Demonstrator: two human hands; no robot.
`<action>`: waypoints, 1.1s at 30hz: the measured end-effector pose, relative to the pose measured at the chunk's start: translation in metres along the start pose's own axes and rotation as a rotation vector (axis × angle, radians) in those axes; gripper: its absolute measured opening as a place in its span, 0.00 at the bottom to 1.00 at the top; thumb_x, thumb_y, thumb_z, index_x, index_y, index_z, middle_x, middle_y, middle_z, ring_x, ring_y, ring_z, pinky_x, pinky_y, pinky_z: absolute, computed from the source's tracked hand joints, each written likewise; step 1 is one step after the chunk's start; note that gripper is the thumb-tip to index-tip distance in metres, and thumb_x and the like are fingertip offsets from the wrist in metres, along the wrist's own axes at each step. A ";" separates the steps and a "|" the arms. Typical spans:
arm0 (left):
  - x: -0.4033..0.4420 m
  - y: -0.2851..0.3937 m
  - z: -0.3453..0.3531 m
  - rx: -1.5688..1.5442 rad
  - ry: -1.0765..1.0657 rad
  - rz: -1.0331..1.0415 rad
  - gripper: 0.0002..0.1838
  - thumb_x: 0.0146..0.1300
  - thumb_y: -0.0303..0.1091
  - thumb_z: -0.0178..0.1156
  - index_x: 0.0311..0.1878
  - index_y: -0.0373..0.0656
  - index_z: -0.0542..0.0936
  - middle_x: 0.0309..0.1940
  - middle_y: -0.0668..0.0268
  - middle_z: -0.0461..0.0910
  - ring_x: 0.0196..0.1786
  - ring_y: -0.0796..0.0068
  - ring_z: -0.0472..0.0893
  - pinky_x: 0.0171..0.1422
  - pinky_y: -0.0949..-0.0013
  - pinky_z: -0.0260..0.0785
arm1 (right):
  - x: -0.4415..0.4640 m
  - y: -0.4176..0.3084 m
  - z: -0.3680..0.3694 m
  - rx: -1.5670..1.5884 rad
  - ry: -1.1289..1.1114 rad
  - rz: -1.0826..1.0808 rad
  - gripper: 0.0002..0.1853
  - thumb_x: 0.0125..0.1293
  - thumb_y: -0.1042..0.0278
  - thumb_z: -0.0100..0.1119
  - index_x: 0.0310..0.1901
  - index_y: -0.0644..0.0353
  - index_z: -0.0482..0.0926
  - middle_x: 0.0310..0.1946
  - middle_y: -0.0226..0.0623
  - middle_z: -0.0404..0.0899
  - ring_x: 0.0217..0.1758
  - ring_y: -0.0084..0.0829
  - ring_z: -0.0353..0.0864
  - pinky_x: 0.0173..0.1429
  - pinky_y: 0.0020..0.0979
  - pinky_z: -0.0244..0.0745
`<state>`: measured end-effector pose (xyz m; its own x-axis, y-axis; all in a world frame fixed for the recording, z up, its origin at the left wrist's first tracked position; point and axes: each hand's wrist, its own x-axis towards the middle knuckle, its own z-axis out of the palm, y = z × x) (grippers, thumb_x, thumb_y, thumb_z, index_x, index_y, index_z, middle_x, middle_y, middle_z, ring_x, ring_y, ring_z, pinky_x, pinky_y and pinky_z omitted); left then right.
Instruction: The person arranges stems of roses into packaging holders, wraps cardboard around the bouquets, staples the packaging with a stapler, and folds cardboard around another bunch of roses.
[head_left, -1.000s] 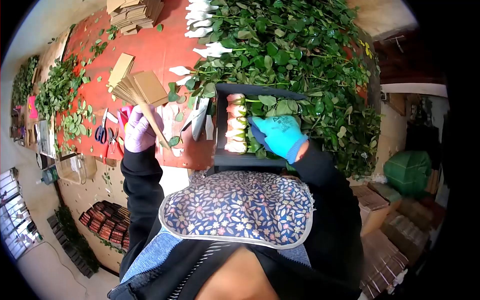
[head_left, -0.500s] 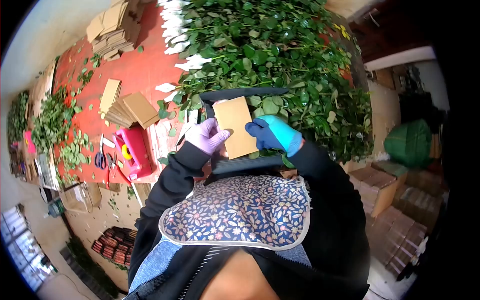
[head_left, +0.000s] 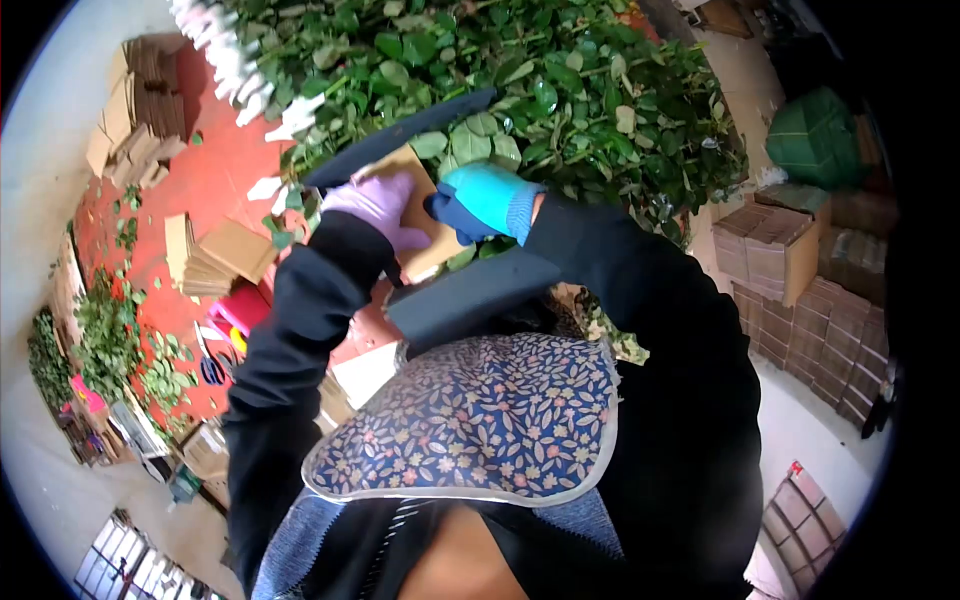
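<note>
A brown cardboard piece (head_left: 425,212) lies inside the black box (head_left: 475,292), between its two dark side walls. My left hand (head_left: 380,208), in a lilac glove, rests on the cardboard's left part with thumb and fingers apart. At the cardboard's right edge is my right hand (head_left: 483,203), in a blue and turquoise glove, its fingers curled against the edge. Leafy green stems (head_left: 480,140) reach into the box from the right. The flower heads seen earlier are hidden under the cardboard and my left hand.
Further cardboard pieces (head_left: 225,252) lie on the red table (head_left: 222,180), near a pink holder (head_left: 240,308) and scissors (head_left: 212,368). Stacked cardboard (head_left: 140,115) stands at the far left. White-wrapped flowers (head_left: 225,60) line the leaf pile. Boxes (head_left: 765,245) are stacked at the right.
My left hand took a cardboard piece from the fanned stack and brought it over the box, where both hands lowered it onto the flower heads. The view has turned.
</note>
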<state>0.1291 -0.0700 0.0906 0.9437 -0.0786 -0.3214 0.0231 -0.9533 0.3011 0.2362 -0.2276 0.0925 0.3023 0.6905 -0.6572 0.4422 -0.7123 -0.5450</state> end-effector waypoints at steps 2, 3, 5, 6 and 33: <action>0.006 0.007 -0.014 -0.009 -0.187 -0.069 0.32 0.44 0.54 0.74 0.46 0.42 0.74 0.36 0.54 0.82 0.44 0.51 0.82 0.46 0.54 0.73 | 0.001 0.003 0.005 -0.052 0.064 -0.021 0.22 0.68 0.49 0.49 0.33 0.60 0.85 0.24 0.41 0.84 0.30 0.40 0.85 0.42 0.40 0.79; 0.005 0.008 -0.015 -0.010 -0.175 -0.065 0.32 0.45 0.53 0.74 0.46 0.42 0.74 0.36 0.53 0.82 0.45 0.49 0.82 0.47 0.53 0.73 | 0.005 0.007 0.006 -0.105 0.061 -0.080 0.22 0.67 0.49 0.50 0.34 0.60 0.84 0.23 0.42 0.83 0.32 0.42 0.84 0.42 0.42 0.78; 0.007 0.010 -0.017 -0.026 -0.217 -0.097 0.33 0.45 0.53 0.75 0.45 0.38 0.75 0.36 0.51 0.82 0.45 0.51 0.82 0.50 0.55 0.73 | 0.000 0.009 0.009 0.030 0.137 -0.106 0.21 0.66 0.49 0.52 0.33 0.61 0.83 0.22 0.43 0.82 0.29 0.43 0.83 0.39 0.42 0.76; 0.006 0.010 -0.015 -0.030 -0.209 -0.108 0.33 0.45 0.52 0.75 0.45 0.38 0.75 0.36 0.50 0.82 0.45 0.50 0.82 0.51 0.55 0.73 | -0.007 0.009 0.010 0.031 0.204 -0.153 0.20 0.66 0.51 0.54 0.32 0.61 0.82 0.21 0.42 0.81 0.26 0.41 0.83 0.35 0.42 0.76; 0.016 -0.047 0.003 -0.143 -0.189 -0.051 0.21 0.51 0.42 0.72 0.46 0.42 0.80 0.40 0.54 0.83 0.45 0.53 0.83 0.48 0.58 0.75 | -0.022 -0.029 -0.030 -0.591 0.397 -0.733 0.04 0.55 0.64 0.62 0.32 0.51 0.81 0.25 0.35 0.78 0.28 0.39 0.79 0.33 0.40 0.73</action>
<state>0.1418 -0.0271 0.0689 0.8616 -0.0974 -0.4981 0.1286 -0.9075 0.3999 0.2417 -0.2186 0.1384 0.0004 0.9999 0.0131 0.9443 0.0040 -0.3292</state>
